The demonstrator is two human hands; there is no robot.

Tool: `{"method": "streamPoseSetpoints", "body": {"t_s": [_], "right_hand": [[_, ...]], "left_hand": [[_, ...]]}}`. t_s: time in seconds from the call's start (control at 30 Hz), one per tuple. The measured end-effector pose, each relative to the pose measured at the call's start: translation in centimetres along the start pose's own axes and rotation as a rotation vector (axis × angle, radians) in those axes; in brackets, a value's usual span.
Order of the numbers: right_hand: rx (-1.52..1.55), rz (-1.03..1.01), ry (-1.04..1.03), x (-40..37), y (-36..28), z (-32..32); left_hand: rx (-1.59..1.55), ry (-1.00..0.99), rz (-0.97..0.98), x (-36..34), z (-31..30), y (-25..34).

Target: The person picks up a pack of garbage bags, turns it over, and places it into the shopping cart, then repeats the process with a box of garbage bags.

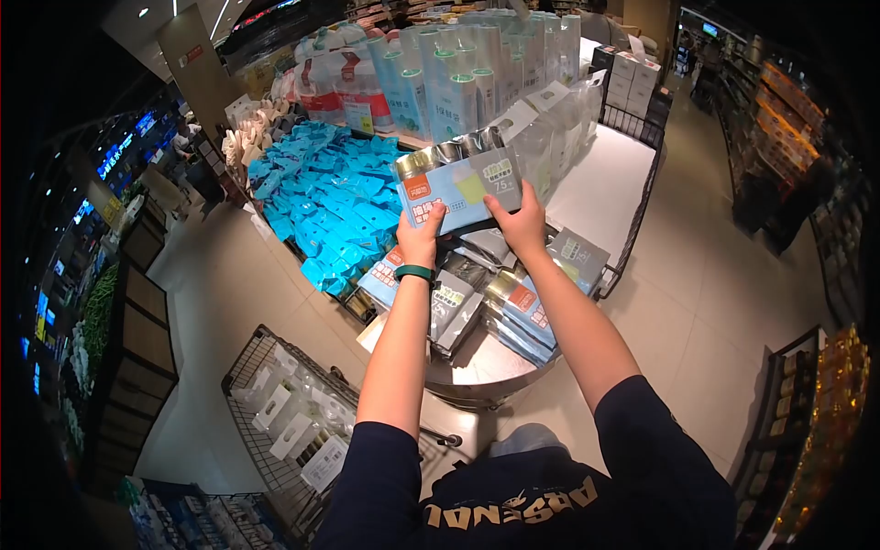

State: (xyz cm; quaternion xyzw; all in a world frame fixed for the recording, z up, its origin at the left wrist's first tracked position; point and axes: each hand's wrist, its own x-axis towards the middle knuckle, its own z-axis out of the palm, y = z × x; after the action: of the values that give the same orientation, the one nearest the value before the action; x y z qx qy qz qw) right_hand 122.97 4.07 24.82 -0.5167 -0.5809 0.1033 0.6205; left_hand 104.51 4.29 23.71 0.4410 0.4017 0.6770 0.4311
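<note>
One pack (458, 181) is clasped by its lower edge in your left hand (422, 236) and right hand (522, 225), held above the piled packs (495, 293) on the surface (600, 183).

the pack (458, 188) you hold up reads "100" and "75", next to large chinese characters too blurred to make out. your shirt (513, 506) shows "arsenal", upside down from your view.
</note>
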Motion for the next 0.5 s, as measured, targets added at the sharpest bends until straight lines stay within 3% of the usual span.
{"method": "streamPoseSetpoints", "body": {"t_s": [0.5], "right_hand": [[0.004, -0.007, -0.003, 0.1, 0.1, 0.09]], "left_hand": [[0.005, 0.002, 0.006, -0.07, 0.04, 0.02]]}}
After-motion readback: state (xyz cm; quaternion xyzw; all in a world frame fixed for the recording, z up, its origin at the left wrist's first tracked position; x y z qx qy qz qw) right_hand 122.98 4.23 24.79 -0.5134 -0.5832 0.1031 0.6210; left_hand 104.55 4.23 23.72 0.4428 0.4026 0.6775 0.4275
